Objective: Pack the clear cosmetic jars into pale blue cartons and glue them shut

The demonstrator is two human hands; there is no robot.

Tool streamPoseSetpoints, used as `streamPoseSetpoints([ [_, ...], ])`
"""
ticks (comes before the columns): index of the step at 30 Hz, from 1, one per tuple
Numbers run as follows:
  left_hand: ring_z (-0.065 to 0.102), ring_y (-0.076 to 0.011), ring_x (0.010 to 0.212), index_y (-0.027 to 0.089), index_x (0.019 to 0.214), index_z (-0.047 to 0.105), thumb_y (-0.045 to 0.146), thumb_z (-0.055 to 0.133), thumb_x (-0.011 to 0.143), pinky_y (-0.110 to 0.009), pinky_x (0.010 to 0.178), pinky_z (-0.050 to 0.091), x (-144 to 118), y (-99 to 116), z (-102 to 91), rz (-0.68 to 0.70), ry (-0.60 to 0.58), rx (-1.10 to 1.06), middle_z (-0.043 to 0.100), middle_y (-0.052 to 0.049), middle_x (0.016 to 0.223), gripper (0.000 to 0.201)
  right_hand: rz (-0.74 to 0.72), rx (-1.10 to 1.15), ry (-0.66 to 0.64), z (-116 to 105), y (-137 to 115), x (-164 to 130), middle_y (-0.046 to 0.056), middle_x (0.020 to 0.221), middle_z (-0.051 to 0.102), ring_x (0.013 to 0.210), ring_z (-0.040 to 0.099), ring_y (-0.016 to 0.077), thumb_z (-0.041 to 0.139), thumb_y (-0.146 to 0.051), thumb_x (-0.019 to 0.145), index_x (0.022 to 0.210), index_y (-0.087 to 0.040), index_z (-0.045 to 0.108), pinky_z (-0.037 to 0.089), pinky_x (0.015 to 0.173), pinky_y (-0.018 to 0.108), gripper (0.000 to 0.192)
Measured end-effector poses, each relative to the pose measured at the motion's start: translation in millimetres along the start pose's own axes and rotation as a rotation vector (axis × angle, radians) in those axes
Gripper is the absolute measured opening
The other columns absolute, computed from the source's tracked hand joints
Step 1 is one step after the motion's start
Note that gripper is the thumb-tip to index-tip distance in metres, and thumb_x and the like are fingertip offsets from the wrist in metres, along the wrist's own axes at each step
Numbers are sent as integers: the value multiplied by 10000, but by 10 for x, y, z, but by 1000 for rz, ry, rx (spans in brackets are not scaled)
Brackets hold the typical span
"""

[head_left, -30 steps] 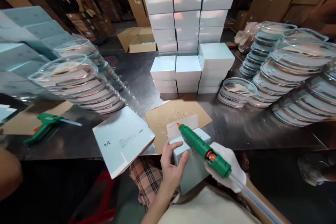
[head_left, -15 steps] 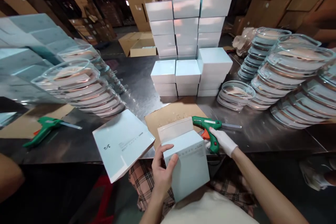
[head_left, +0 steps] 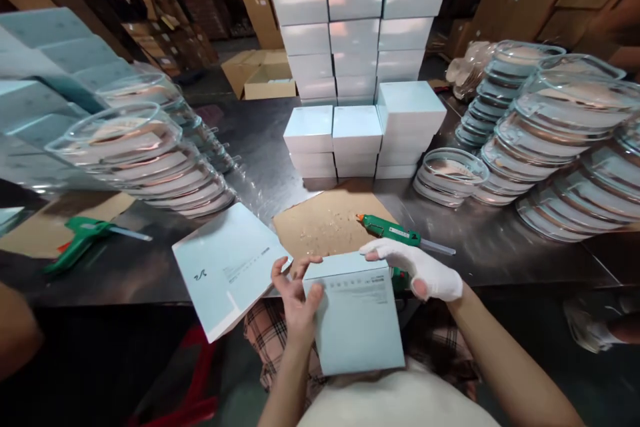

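Note:
A pale blue box [head_left: 357, 317] is held over my lap at the table's near edge. My left hand [head_left: 295, 297] grips its left side, fingers spread across the upper corner. My right hand [head_left: 420, 268], in a white glove, presses on the box's top right corner. A green glue gun [head_left: 395, 235] lies on the table just beyond my right hand, its orange tip on a brown cardboard sheet [head_left: 325, 223] spotted with glue.
Flat blue box blanks [head_left: 227, 267] lie left of the cardboard. Stacked blue boxes [head_left: 357, 73] stand at the table's middle. Piles of clear glass lids sit left [head_left: 145, 157] and right [head_left: 560, 140]. A second green glue gun [head_left: 87, 237] lies far left.
My right hand set the glue gun down on the table and moved onto the box's top corner. The open flap is now folded down and the box sits lower.

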State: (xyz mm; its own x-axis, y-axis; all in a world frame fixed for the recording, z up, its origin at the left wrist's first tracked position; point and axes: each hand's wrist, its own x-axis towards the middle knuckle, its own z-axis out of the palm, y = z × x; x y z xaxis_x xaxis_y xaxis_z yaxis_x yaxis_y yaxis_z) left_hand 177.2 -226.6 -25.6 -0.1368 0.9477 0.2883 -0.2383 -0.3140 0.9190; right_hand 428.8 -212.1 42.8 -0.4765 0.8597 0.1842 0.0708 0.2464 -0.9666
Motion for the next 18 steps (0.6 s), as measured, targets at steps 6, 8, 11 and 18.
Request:
streamPoseSetpoints([
  [6,690,-287,1100,216,781,681,618,718,893,-430,980,548,105,5,-62,18,-139,215,681,-96,1040,419,-138,-338,-68,97,36,-19,95,1167,582,1103,619,176,730,-436,949,1213,-194,764,537,1014,363,360],
  [8,692,-301,1153,233,905,706,636,701,900,-452,999,556,72,-5,-98,-38,-133,182,697,-111,1131,404,-173,-339,-53,120,100,-13,101,1178,592,1104,625,178,712,-375,961,1194,-193,766,543,1011,366,301],
  [11,661,-356,1288,305,1386,575,645,836,771,-494,995,585,-35,-20,-238,-162,-218,146,606,-170,1461,750,-172,-356,87,75,201,-11,114,1219,616,1171,632,205,701,-401,968,1199,-213,763,529,1062,403,304],
  [18,751,-403,1015,372,1422,567,533,885,727,-624,822,643,729,333,29,-264,-226,216,779,-123,1168,782,-8,-47,718,-144,364,-169,187,1649,412,1362,619,285,580,-734,948,1639,-288,332,596,1037,429,858],
])
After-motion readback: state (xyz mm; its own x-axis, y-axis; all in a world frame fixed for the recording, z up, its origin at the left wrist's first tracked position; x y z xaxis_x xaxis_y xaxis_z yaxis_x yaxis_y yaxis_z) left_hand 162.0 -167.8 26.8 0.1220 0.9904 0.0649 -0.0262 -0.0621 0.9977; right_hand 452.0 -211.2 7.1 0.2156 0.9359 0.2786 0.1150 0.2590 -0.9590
